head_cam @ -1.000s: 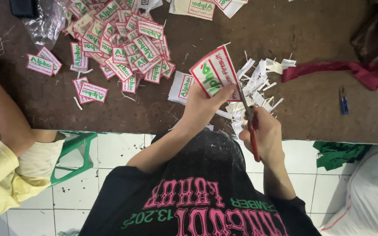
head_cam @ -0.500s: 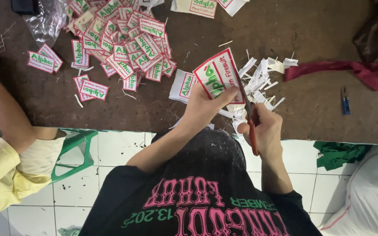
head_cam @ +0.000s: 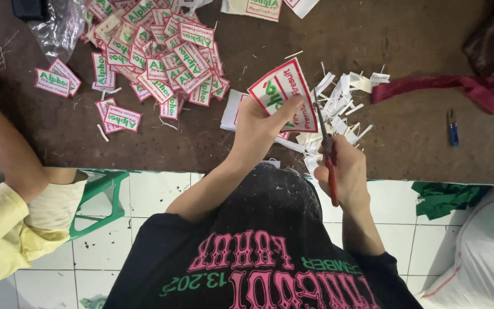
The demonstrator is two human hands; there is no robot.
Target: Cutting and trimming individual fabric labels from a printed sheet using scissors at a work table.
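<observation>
My left hand (head_cam: 258, 129) holds up a white cloth label (head_cam: 278, 91) with a red border and green and red print, pinched at its lower edge. My right hand (head_cam: 347, 174) grips red-handled scissors (head_cam: 328, 154), whose blades run up along the label's right edge. Both hands are over the near edge of a brown table (head_cam: 407, 149). White trimmed strips (head_cam: 344, 97) lie right behind the scissors. More uncut white pieces (head_cam: 232, 111) lie under my left hand.
A heap of several finished labels (head_cam: 161, 57) covers the far left of the table. Another person's arm in a yellow sleeve (head_cam: 7, 154) reaches in at left, over a green stool (head_cam: 98, 200). Blue snips (head_cam: 453, 131), red cloth (head_cam: 458, 86), green cloth (head_cam: 444, 197) and a white sack (head_cam: 487, 252) lie at right.
The label has tilted slightly in my left hand and the scissors have crept up along its right edge. The other person's arm has stayed put.
</observation>
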